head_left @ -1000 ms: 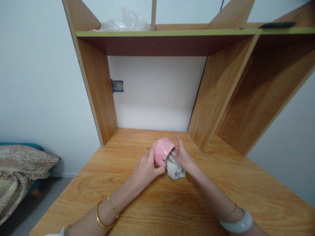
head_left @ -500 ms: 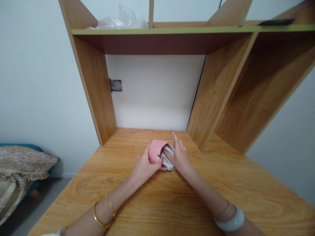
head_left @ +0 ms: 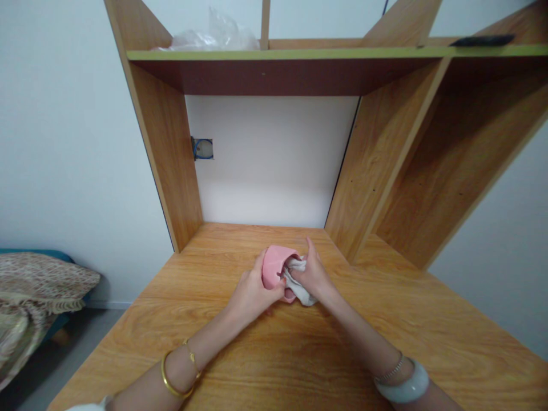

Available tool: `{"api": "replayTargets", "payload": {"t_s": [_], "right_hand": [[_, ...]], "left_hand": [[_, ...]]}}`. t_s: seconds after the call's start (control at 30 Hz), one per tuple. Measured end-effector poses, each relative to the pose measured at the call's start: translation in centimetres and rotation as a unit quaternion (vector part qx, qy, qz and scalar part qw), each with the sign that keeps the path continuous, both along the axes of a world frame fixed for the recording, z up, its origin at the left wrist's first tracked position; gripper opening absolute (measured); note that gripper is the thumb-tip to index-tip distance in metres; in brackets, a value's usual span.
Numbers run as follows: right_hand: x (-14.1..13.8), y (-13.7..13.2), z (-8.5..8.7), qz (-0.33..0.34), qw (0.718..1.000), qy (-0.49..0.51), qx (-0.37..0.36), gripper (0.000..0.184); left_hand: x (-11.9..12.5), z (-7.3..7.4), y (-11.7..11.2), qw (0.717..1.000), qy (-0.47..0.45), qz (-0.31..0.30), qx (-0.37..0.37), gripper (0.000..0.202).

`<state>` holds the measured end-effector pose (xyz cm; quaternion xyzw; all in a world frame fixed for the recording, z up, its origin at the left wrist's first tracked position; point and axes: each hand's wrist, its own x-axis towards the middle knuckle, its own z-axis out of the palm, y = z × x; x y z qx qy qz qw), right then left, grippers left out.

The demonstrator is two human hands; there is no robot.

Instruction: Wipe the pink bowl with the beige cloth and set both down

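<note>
A plain gold bangle (head_left: 164, 375) and a finer gold bracelet (head_left: 192, 358) circle the left forearm (head_left: 214, 335), below a pale sleeve (head_left: 89, 406); the right forearm (head_left: 359, 328) bears a thick whitish bangle (head_left: 406, 391) and a thin silvery bracelet (head_left: 395, 369).

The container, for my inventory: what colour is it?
The container is pink, shown in the head view.

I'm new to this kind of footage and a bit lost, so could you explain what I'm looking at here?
Of course. There's no machine: these are a person's two bare hands, seen by a camera worn on their head, looking forward and down. The left hand grips a pink container, tilted with its opening toward the right hand. That one holds a pale cloth, partly inside the opening. Beneath is a wooden desktop; I can't tell whether the container touches it. On the shelf above sits a clear plastic bag.
</note>
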<state>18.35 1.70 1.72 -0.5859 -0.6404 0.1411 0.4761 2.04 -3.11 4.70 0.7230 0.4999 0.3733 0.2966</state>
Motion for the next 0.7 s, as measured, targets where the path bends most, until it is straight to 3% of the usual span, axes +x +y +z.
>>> {"api": "replayTargets", "payload": {"t_s": [0.07, 0.2, 0.33, 0.5, 0.7], "right_hand": [[0.2, -0.6, 1.2, -0.023, 0.999, -0.042, 0.009, 0.087], [0.2, -1.9, 3.2, -0.005, 0.991, -0.131, 0.032, 0.087], [0.3, -2.4, 3.5, 0.03, 0.979, -0.196, 0.048, 0.087], [0.3, -2.2, 2.7, 0.108, 0.983, -0.144, 0.045, 0.083], [0.4, -1.3, 1.9, 0.03, 0.999, 0.007, 0.033, 0.075]], "left_hand": [[0.2, 0.2, -0.1, 0.999, 0.025, 0.007, 0.02, 0.072], [0.2, 0.7, -0.3, 0.997, 0.061, 0.006, 0.037, 0.074], [-0.3, 1.4, -0.5, 0.991, 0.121, -0.03, 0.049, 0.076], [-1.0, 1.5, -0.5, 0.979, 0.183, -0.036, 0.076, 0.075], [-1.2, 0.4, 0.4, 0.992, 0.079, -0.018, 0.096, 0.089]]}}
